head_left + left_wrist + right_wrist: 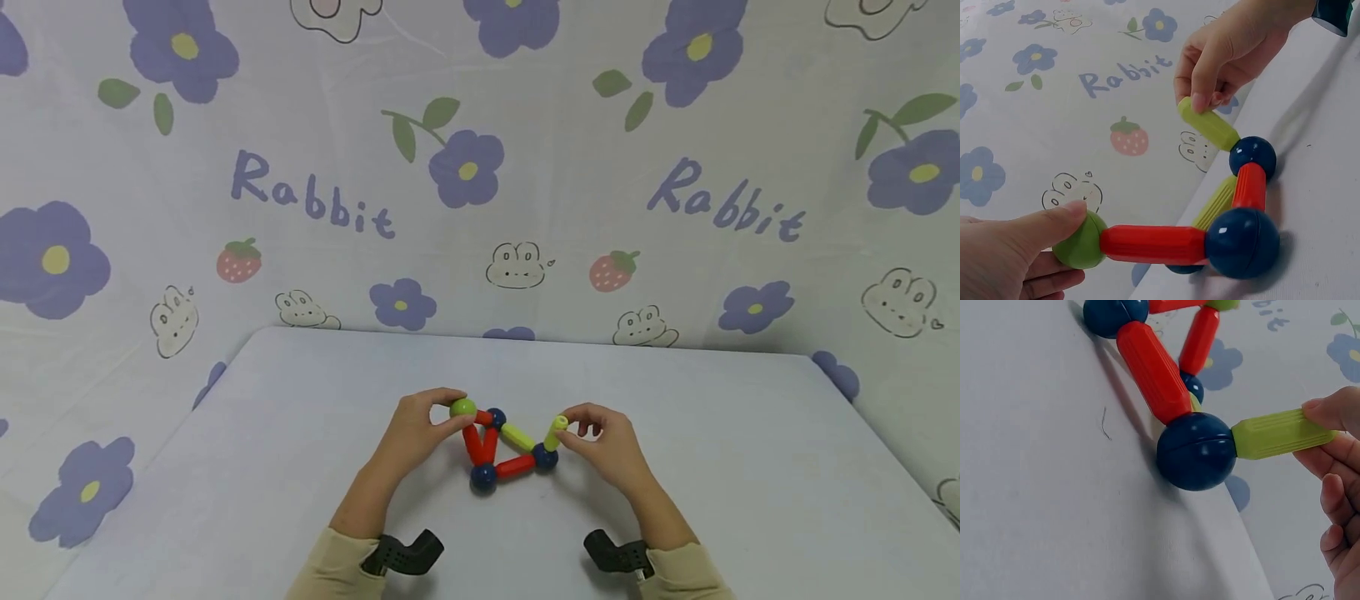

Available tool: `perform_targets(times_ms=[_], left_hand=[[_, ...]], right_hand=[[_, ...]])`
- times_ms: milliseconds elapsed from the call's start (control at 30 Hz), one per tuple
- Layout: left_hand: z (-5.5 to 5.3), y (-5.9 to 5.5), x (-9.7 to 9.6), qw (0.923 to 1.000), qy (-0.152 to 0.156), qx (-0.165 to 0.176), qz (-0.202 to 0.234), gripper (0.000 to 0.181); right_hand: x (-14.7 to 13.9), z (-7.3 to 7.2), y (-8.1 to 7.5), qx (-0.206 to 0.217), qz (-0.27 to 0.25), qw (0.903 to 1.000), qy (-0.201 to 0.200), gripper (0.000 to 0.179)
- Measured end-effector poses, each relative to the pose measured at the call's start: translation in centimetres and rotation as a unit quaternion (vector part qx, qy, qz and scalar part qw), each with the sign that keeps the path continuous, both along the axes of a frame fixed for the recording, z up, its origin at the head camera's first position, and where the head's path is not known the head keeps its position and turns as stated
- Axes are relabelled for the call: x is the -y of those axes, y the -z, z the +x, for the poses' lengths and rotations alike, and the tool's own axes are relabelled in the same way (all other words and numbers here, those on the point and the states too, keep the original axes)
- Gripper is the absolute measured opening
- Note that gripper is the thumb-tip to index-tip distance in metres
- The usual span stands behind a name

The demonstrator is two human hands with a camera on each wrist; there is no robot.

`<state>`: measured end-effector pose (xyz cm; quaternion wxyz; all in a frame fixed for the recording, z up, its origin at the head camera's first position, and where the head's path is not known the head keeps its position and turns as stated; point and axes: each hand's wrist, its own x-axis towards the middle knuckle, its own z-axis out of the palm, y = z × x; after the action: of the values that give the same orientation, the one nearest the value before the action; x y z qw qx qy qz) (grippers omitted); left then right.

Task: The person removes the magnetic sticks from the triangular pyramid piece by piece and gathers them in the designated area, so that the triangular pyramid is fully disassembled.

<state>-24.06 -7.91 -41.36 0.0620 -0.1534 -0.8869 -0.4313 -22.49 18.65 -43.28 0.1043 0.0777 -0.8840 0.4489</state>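
Note:
A frame of magnetic rods and balls stands on the white table, with three navy balls at its base. My left hand (420, 433) pinches the light green ball (463, 408), raised at the frame's left. Red rods (1154, 244) run from that ball down to the front navy ball (483, 477) and the back navy ball (495, 418). Another red rod (516, 467) reaches the right navy ball (1196, 452). A yellow-green rod (517, 437) links the back and right balls. My right hand (606, 442) pinches the top of a second yellow-green rod (1279, 434), which tilts up from the right ball.
The white table (225, 500) spreads around the frame on all sides. Behind it hangs a cloth (555, 192) printed with flowers, rabbits and strawberries. Each wrist wears a black camera mount, the left one (408, 554) and the right one (615, 554) both near the table's front.

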Motion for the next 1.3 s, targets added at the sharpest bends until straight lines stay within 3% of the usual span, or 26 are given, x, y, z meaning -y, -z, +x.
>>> perform_targets(times_ms=[433,967,1300], left_hand=[[-0.7,1.1,0.9,0.9995,-0.008,0.031,-0.005,0.036],[-0.9,1.8,1.4,0.9984,-0.015,0.053,-0.015,0.034],[-1.2,2.7,1.8,0.9979,-0.005,0.065,-0.009,0.032]], right_hand=[[-2.5,-0.6,0.7,0.001,-0.021,0.9996,0.019,0.018],[-5.6,-1.0,2.5,0.061,-0.047,0.9970,-0.004,0.025],[-6.4,-0.7,2.6,0.096,-0.055,0.9938,-0.007,0.028]])
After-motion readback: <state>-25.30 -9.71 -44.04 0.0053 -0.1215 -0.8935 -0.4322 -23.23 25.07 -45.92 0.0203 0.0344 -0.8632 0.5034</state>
